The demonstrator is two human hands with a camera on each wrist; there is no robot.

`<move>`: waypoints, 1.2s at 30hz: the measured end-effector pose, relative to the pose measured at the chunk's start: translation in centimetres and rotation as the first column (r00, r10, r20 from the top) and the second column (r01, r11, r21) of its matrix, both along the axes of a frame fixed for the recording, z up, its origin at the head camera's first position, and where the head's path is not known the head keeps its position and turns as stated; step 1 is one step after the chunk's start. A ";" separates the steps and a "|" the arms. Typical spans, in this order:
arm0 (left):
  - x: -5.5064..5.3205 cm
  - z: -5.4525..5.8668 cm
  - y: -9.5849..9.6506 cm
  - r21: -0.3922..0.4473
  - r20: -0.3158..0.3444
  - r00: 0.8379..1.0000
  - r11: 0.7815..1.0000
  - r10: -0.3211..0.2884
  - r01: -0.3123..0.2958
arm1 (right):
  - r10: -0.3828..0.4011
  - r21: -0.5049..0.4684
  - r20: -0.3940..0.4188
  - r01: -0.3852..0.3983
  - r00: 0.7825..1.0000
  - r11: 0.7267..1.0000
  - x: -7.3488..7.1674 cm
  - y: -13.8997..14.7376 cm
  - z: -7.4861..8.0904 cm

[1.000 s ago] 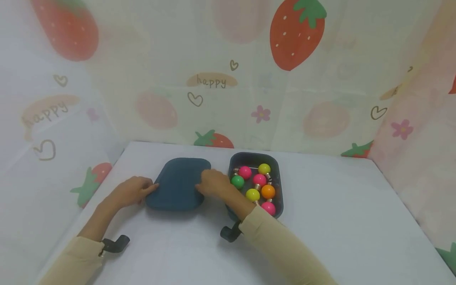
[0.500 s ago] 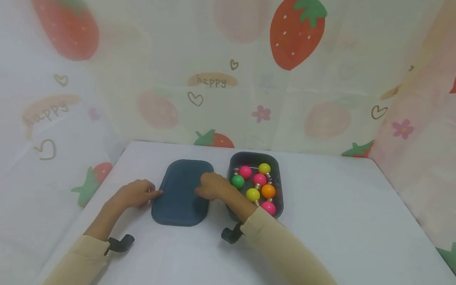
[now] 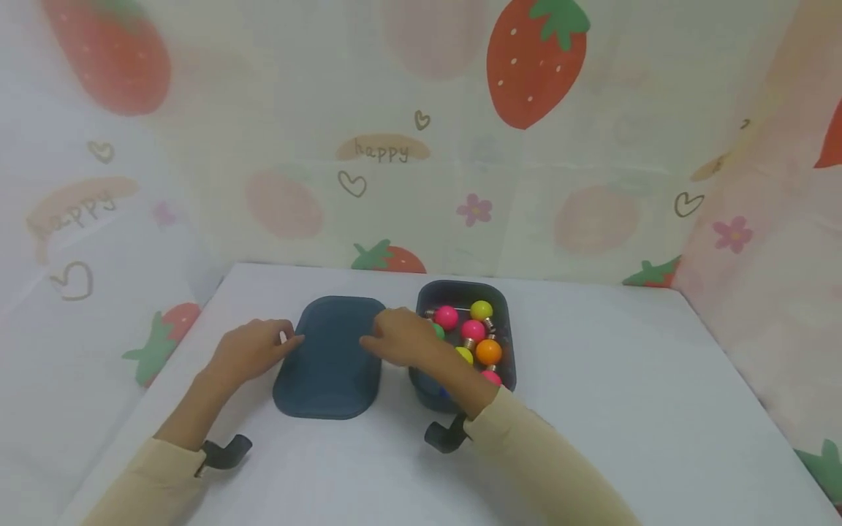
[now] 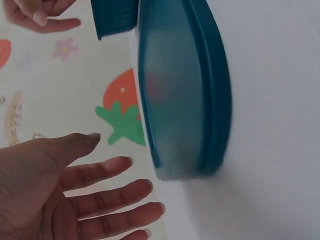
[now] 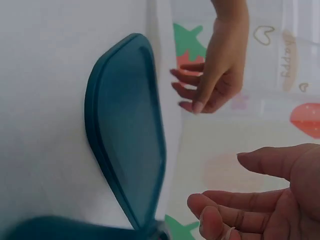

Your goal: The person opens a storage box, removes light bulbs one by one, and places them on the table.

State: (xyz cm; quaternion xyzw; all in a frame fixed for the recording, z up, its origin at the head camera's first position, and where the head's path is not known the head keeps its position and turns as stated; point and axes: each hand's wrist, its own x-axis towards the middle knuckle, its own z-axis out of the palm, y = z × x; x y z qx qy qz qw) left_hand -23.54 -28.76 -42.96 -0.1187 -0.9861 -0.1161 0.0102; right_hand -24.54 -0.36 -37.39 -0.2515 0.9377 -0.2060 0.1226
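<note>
A dark teal lid with rounded corners [image 3: 329, 365] lies flat on the white table. My left hand [image 3: 253, 351] hovers beside its left edge; in the left wrist view that hand [image 4: 100, 200] has its fingers spread and holds nothing. Over the lid's right edge is my right hand [image 3: 404, 337], and in the right wrist view its fingers [image 5: 250, 200] are loosely bent around nothing. Right of the lid stands a dark container [image 3: 460, 291] with several round light bulbs, among them pink [image 3: 446, 317], orange [image 3: 489, 352] and yellow [image 3: 482, 310]. My right forearm hides part of it.
White cloth covers the table [image 3: 592, 409]. Behind it and at both sides hang sheets printed with strawberries [image 3: 539, 66], hearts and flowers. A dark wrist mount [image 3: 226, 451] sticks out from the left sleeve, another mount [image 3: 447, 435] from the right.
The lid, tilted up at first, came down flat onto the table. Both hands have since let go of it and lifted slightly. The head view has shifted a little.
</note>
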 end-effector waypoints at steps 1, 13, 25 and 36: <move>0.1 0.2 0.5 0.010 -0.031 1.000 1.000 -0.005 0.005 | -0.006 -0.009 -0.010 0.006 1.000 1.000 0.2 0.4 0.3; 0.5 1.9 6.2 0.048 -0.240 0.964 0.991 -0.110 0.125 | -0.095 -0.093 -0.132 0.083 0.987 0.992 1.9 5.4 3.3; 0.9 2.3 11.7 0.026 -0.225 0.957 0.980 -0.185 0.196 | -0.216 -0.158 -0.103 0.198 0.971 0.967 2.5 10.5 3.9; 0.4 0.7 15.5 -0.023 -0.160 0.962 0.976 -0.219 0.218 | -0.305 -0.152 -0.067 0.292 0.950 0.944 2.1 12.9 2.8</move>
